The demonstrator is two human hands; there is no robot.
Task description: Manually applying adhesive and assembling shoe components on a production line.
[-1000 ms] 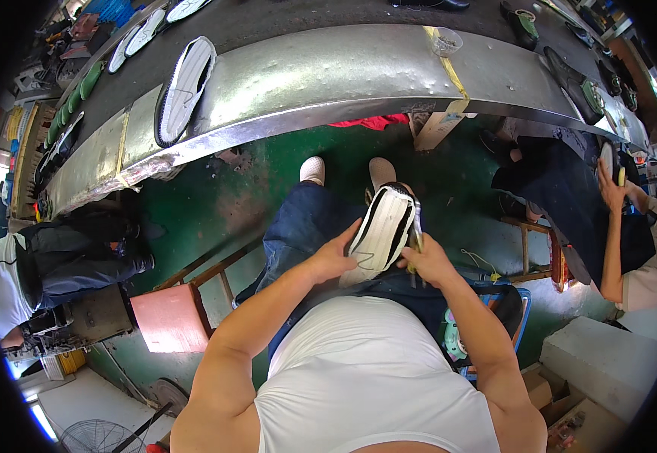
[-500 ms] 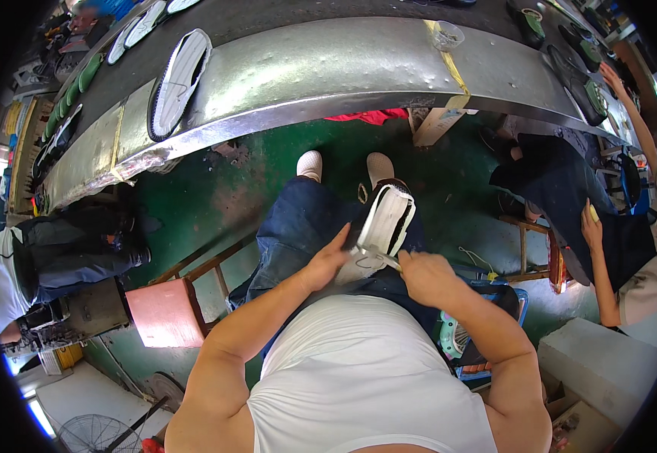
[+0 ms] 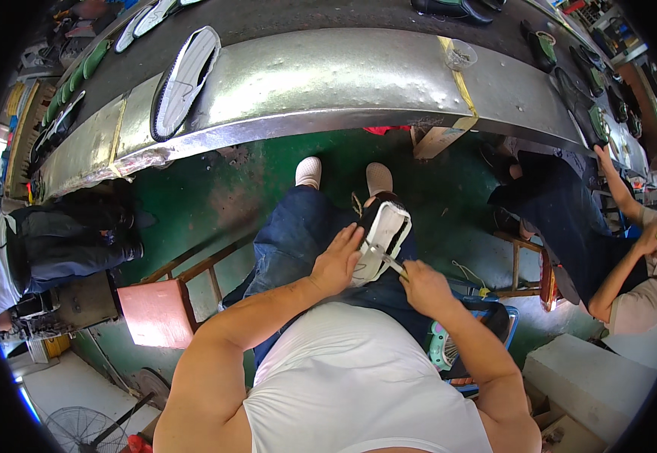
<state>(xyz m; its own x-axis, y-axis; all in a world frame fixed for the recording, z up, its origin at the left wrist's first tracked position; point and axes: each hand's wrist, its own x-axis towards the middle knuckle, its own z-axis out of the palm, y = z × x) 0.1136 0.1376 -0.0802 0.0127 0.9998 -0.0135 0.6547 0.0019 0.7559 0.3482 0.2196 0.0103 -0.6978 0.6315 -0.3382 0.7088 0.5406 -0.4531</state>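
Note:
A black shoe with a white underside (image 3: pixel 386 230) rests sole-up on my lap. My left hand (image 3: pixel 336 260) holds its left side, fingers stretched along the upper. My right hand (image 3: pixel 426 288) is wrapped round the handle of a hammer (image 3: pixel 390 262); its small metal head lies over the near part of the white underside. Blur hides whether the head touches the shoe. A thin cord loop (image 3: pixel 356 202) shows beside the shoe's far end.
A metal-edged bench (image 3: pixel 298 75) runs across ahead, bearing a white-soled shoe (image 3: pixel 185 84) and a clear cup (image 3: pixel 461 54). A pink-topped stool (image 3: pixel 156 313) stands left. Co-workers sit at both sides; one person's hand (image 3: pixel 604 160) reaches to the bench at right. A fan (image 3: pixel 83 430) is behind left.
My left hand has slid a little farther along the shoe and its fingers lie flatter. The hammer head has shifted slightly right. At right, the co-worker's lower hand has moved up toward their body.

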